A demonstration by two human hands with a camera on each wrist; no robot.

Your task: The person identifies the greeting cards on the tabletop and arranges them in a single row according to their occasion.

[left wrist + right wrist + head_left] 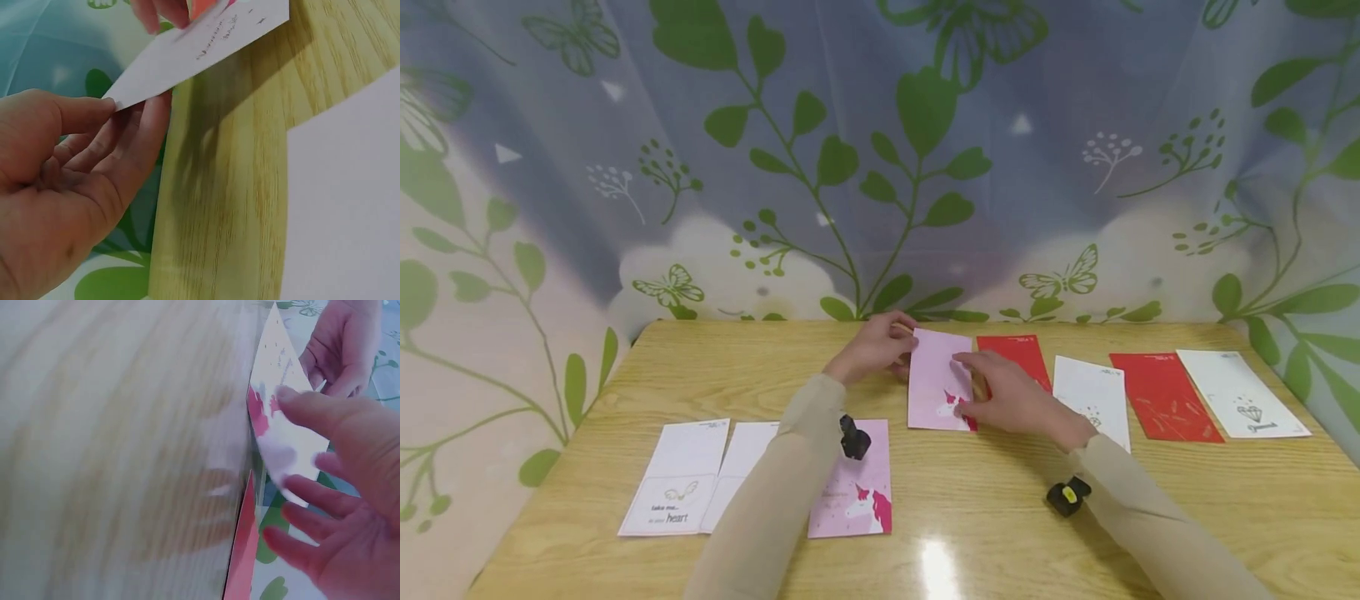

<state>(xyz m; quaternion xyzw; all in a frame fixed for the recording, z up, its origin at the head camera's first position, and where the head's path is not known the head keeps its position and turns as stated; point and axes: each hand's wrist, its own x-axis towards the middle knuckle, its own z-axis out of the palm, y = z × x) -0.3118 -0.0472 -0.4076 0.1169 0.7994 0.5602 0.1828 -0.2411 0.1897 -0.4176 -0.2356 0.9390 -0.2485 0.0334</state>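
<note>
A pink envelope with a unicorn print [936, 367] is held up over the back middle of the table. My left hand [872, 348] pinches it near its upper left corner, thumb on one face and fingers behind, as the left wrist view shows. At its right edge is my right hand [1018, 398], with thumb and fingers spread apart in the right wrist view; contact with the paper is hard to tell. Another pink unicorn envelope [868, 479] lies nearer on the table, partly covered by my left sleeve.
Two white envelopes lie at the front left, one with lettering [673, 479], the other [748, 442] partly behind my sleeve. On the right, red [1168, 400] and white [1240, 387] envelopes lie in a row. A patterned curtain [880, 167] hangs behind the wooden table [977, 517].
</note>
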